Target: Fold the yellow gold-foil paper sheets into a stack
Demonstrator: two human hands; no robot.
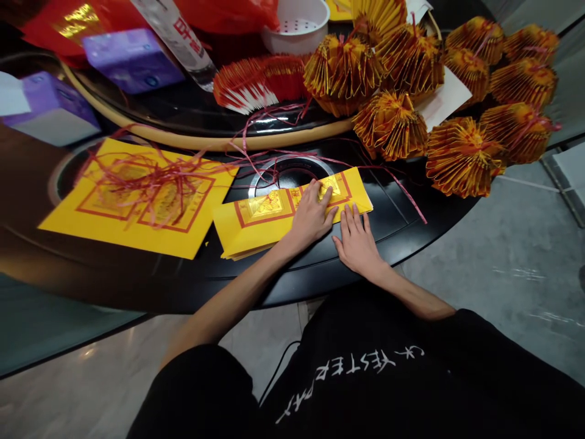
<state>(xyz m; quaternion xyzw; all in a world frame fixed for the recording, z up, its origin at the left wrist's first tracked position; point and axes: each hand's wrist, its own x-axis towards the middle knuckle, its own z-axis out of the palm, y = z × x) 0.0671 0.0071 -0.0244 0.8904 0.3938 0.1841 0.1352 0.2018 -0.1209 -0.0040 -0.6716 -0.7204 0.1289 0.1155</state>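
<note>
A folded stack of yellow joss paper (256,230) with red frames and gold foil lies on the black table in front of me. My left hand (311,214) rests on its upper face, fingers stretched out over the printed middle. At the stack's near edge, toward its right end, my right hand (358,239) presses down with fingers straight and nearly side by side. Both palms face down and grip nothing. Left of the stack, a flat pile of yellow joss paper sheets (192,241) carries a tangle of pink-red string (159,183).
Several pleated gold paper fans tied with string (390,125) crowd the right side. On the raised turntable are a red pleated paper bundle (260,82), a clear bottle (176,36), a purple tissue pack (130,60) and a white perforated basket (297,27). The black table edge (283,292) curves before me.
</note>
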